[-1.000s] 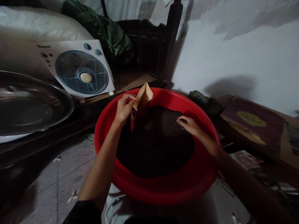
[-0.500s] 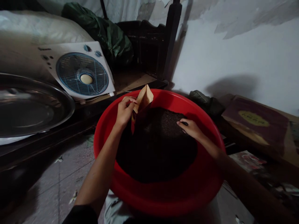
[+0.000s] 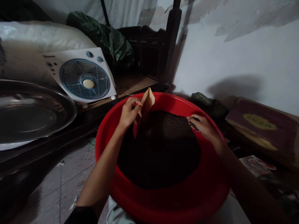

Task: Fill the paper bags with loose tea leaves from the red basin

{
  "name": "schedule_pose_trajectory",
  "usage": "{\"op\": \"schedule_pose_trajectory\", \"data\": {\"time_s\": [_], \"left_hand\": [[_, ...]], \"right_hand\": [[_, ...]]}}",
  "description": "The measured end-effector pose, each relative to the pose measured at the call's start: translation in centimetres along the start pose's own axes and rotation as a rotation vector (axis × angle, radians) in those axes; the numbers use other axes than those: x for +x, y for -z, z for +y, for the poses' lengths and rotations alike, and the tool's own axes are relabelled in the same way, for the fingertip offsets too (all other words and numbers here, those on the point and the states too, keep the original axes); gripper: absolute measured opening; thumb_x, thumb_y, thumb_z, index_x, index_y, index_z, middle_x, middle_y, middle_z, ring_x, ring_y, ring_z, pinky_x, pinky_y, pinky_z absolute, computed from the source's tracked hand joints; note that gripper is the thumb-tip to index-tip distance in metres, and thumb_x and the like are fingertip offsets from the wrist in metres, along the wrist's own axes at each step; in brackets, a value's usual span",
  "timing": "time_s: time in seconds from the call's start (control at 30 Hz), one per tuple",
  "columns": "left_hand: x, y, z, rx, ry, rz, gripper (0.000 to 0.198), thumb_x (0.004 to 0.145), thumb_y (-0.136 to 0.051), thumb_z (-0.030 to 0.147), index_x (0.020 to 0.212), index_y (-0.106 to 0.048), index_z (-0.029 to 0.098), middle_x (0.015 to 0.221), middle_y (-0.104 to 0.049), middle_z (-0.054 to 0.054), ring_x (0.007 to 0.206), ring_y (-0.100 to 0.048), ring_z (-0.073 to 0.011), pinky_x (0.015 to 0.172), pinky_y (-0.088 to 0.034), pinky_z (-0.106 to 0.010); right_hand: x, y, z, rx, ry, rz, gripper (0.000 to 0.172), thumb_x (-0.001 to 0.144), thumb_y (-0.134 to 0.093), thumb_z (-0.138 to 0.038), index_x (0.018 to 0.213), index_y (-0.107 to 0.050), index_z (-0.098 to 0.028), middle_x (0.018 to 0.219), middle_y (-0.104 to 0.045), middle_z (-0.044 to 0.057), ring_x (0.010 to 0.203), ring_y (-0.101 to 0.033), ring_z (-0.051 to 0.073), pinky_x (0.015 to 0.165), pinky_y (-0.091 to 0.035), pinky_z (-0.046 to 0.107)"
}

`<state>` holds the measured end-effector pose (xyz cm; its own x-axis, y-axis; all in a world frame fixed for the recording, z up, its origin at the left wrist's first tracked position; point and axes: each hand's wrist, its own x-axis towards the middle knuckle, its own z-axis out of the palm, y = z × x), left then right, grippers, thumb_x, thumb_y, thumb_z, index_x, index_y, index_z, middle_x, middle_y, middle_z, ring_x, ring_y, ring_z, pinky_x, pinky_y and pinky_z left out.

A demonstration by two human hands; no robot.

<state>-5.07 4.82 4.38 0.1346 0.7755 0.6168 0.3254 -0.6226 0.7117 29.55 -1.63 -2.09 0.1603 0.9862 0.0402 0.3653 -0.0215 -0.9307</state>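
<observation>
A wide red plastic basin (image 3: 171, 207) holds a broad heap of dark, loose, grainy material (image 3: 161, 149). Over its far left part, my left hand (image 3: 130, 112) pinches a small brown paper bag (image 3: 148, 101) by its side. The bag stands upright with its mouth open upward, and a reddish lower part shows beneath my fingers. My right hand (image 3: 201, 124) is at the basin's right inner wall, its fingers curled around a handful of the dark material. Some of that handful shows between thumb and fingers. What is inside the bag is hidden.
A white box fan (image 3: 86, 77) and a large metal tray (image 3: 67, 119) stand at the left. On the right lies a purple and brown carton (image 3: 259, 124), by the white wall (image 3: 233, 56). A dark wooden post (image 3: 173, 43) rises behind the basin.
My right hand has moved right, from over the heap to the basin's wall, with dark material in its fingers. My left hand still holds the paper bag. The view has shifted slightly.
</observation>
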Motion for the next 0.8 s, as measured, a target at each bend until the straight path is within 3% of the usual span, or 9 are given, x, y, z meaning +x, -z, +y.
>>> {"op": "schedule_pose_trajectory", "data": {"time_s": [0.17, 0.3, 0.4, 0.53, 0.67, 0.8], "left_hand": [[-0.7, -0.1, -0.1, -0.01, 0.004, 0.021, 0.014, 0.079, -0.053, 0.011, 0.077, -0.064, 0.019, 0.097, -0.064, -0.003, 0.098, -0.062, -0.0182, 0.093, -0.049, -0.037], [-1.9, -1.0, 0.6, 0.037, -0.008, 0.018, 0.011, 0.082, -0.054, 0.016, 0.079, -0.064, 0.019, 0.106, -0.061, -0.005, 0.104, -0.06, -0.0193, 0.092, -0.049, -0.036], [-3.0, -1.8, 1.8, 0.166, -0.017, 0.023, 0.009, 0.084, -0.057, 0.024, 0.086, -0.064, 0.02, 0.11, -0.057, -0.006, 0.098, -0.059, -0.0194, 0.087, -0.05, -0.036], [-4.3, -2.7, 3.3, 0.247, 0.104, -0.071, 0.01, 0.087, -0.054, 0.026, 0.094, -0.059, 0.022, 0.088, -0.063, -0.003, 0.079, -0.06, -0.0185, 0.076, -0.05, -0.034], [-4.9, -3.2, 3.8, 0.14, 0.215, -0.177, 0.012, 0.087, -0.049, 0.021, 0.098, -0.054, 0.024, 0.07, -0.062, 0.003, 0.062, -0.059, -0.0154, 0.067, -0.047, -0.029], [-5.4, -3.5, 3.6, 0.058, 0.221, -0.072, 0.012, 0.085, -0.045, 0.018, 0.091, -0.054, 0.023, 0.064, -0.059, 0.005, 0.058, -0.057, -0.0127, 0.063, -0.042, -0.025]], "right_hand": [[-1.1, -0.6, -1.0, 0.011, 0.019, 0.035, 0.043, 0.073, -0.069, -0.06, 0.07, -0.052, -0.021, 0.061, -0.05, -0.003, 0.049, -0.043, 0.008, 0.045, -0.032, 0.025], [-2.7, -2.1, -5.0, -0.007, 0.19, 0.142, 0.038, 0.085, -0.061, -0.056, 0.07, -0.053, -0.022, 0.06, -0.048, -0.003, 0.051, -0.045, 0.01, 0.048, -0.034, 0.026], [-2.3, -4.6, -9.3, 0.097, 0.32, 0.192, 0.037, 0.089, -0.058, -0.055, 0.071, -0.053, -0.023, 0.06, -0.049, -0.003, 0.052, -0.046, 0.01, 0.05, -0.036, 0.025], [0.7, -9.4, -13.2, 0.378, 0.378, 0.179, 0.038, 0.09, -0.054, -0.06, 0.078, -0.05, -0.024, 0.07, -0.052, -0.004, 0.057, -0.051, 0.009, 0.052, -0.04, 0.023], [2.6, -13.0, -14.2, 0.394, 0.421, 0.218, 0.038, 0.092, -0.051, -0.059, 0.082, -0.057, -0.022, 0.076, -0.06, -0.003, 0.074, -0.059, 0.011, 0.072, -0.048, 0.025], [1.9, -12.4, -13.9, 0.262, 0.503, 0.197, 0.029, 0.091, -0.057, -0.048, 0.088, -0.067, -0.022, 0.087, -0.07, 0.001, 0.088, -0.065, 0.015, 0.086, -0.05, 0.031]]}}
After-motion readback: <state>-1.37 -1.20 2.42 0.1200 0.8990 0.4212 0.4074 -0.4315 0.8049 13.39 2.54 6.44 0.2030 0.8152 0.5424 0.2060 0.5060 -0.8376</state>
